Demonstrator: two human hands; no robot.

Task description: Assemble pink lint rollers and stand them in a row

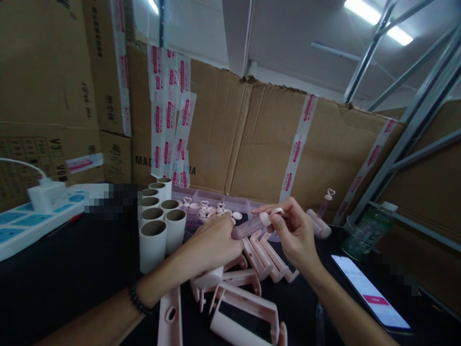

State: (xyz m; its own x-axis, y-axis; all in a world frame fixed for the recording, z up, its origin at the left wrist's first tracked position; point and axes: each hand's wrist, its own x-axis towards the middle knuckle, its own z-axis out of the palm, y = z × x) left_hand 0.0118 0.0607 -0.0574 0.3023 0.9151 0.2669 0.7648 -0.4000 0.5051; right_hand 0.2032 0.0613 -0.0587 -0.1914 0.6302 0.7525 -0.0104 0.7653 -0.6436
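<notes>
The right hand (297, 235) pinches the tube (248, 228) at its capped end; the left hand (218, 242), beside its other end, hides its grip. A slack pinch could drop the tube onto the frames (234, 327).

"What colour is that tube (248, 228), centre of the frame?"

"See-through lilac-pink, with a whitish cap (265, 219)."

"And the handle frames (234, 329), lower centre?"

"Plain pale pink. The cylinders (153, 250) left of centre are white outside, grey-brown inside."

"The bench (72, 283) looks black to me."

"So does the beaded bracelet (139, 300), lower left. The power strip (25, 240) at the left edge is white with blue panels (27, 218)."

"On the right I see a green bottle (367, 230), white-topped, and a phone (360, 278), its pale screen carrying a pinkish-red bar (375, 300)."

"Across the back, brown cardboard (212, 129) with black lettering (144, 161), striped by whitish tape (296, 149) with repeating pinkish-red labels."
</notes>
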